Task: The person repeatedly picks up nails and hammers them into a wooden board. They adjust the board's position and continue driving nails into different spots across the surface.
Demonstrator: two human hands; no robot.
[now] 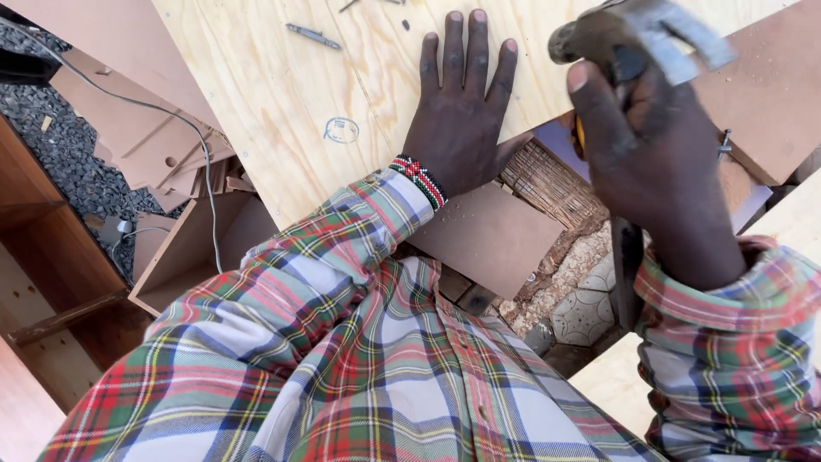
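Head view shows the left hand (pixel 462 111) splayed flat, steadying the plywood sheet (pixel 282 94), while the right hand (pixel 650 141) clenches a raised hammer (pixel 650 34).

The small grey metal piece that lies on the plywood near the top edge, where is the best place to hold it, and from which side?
Judging from its shape, pinch the metal piece across its narrow middle, from above. It is long, thin and lies flat on the plywood sheet, so only its long sides are free. The left hand, flat on the sheet, is nearest.
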